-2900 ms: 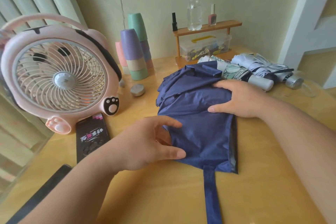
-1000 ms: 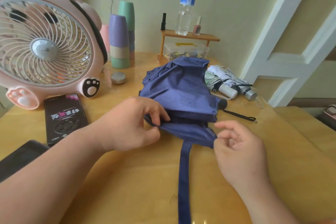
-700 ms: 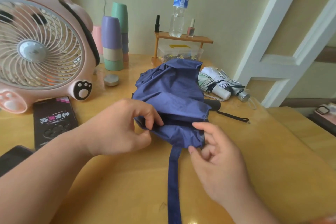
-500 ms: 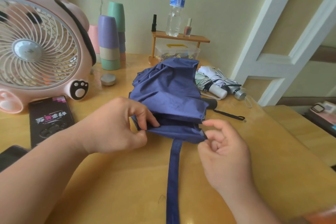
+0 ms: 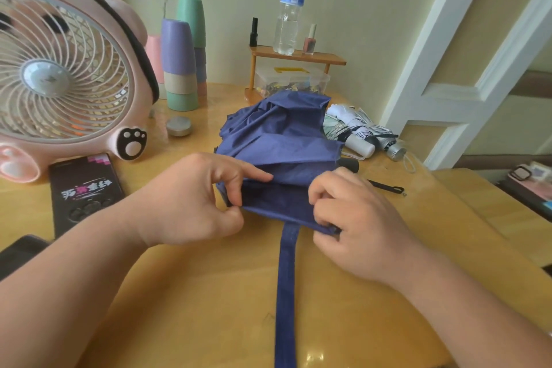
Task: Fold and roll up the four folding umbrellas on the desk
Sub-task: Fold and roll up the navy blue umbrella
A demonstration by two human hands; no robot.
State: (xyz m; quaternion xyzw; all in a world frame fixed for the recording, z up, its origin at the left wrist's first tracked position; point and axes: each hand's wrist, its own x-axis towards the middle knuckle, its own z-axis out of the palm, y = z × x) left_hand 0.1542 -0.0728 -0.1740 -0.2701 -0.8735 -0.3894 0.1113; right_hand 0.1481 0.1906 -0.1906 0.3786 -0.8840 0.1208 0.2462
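A navy blue folding umbrella (image 5: 280, 140) lies loosely bunched on the wooden desk (image 5: 209, 308), its long strap (image 5: 286, 293) running toward me. My left hand (image 5: 191, 200) pinches the near left edge of its cloth between thumb and fingers. My right hand (image 5: 355, 218) grips the near right edge of the same fold. The umbrella's black handle (image 5: 351, 164) pokes out on the right. Behind it lie two rolled umbrellas: one pale green with a white handle (image 5: 349, 136), one black-and-white with a silver handle (image 5: 379, 136).
A pink fan (image 5: 59, 75) stands at the left, with a dark box (image 5: 86, 191) in front. Stacked cups (image 5: 182, 66) and a small round tin (image 5: 178, 126) sit behind. A wooden shelf (image 5: 298, 55) holds a water bottle (image 5: 289, 3) over a plastic box (image 5: 292, 81).
My right hand has closed in from the right and taken hold of the umbrella's near edge. My left hand keeps its pinch on the left edge. The cloth was earlier flat, now bunched.
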